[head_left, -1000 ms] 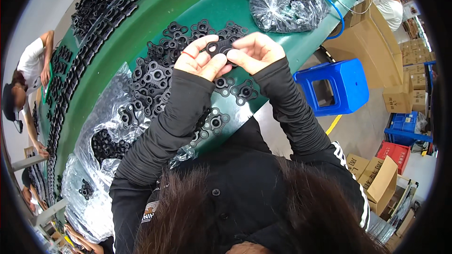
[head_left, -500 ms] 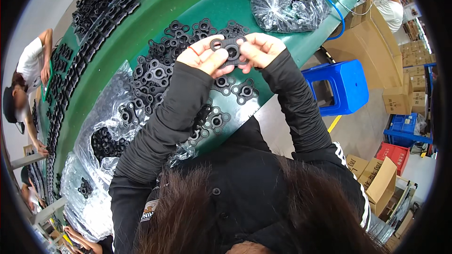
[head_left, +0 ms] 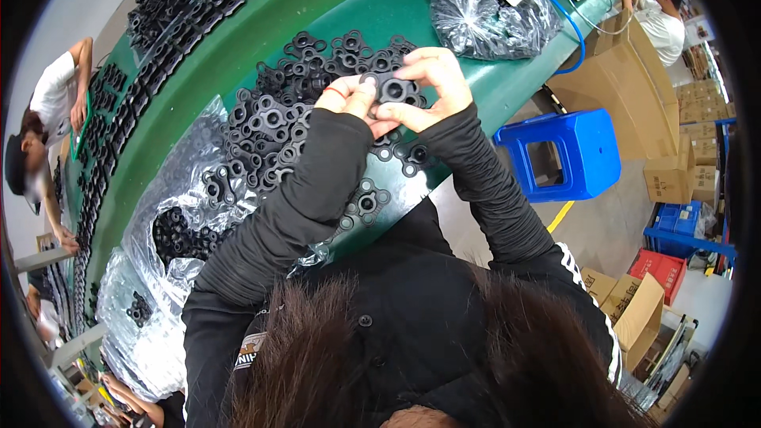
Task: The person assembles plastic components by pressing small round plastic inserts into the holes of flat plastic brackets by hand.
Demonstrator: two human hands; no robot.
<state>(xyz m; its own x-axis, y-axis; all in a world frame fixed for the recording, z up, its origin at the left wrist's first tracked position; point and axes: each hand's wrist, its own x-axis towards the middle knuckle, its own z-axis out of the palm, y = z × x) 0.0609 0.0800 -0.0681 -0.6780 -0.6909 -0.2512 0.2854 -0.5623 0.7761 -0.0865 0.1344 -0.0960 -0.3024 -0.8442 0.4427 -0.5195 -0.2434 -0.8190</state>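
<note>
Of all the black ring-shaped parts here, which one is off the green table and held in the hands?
The black part pinched between the left hand and right hand, raised above the pile; every other one lies on the green table or in bags.

The person wears a black jacket with small round snaps down the front and white stripes along the right shoulder. A small pale logo patch sits on the left chest. Long black ribbed sleeves reach to both wrists. Dark brown hair shows at the lower edge.
</note>
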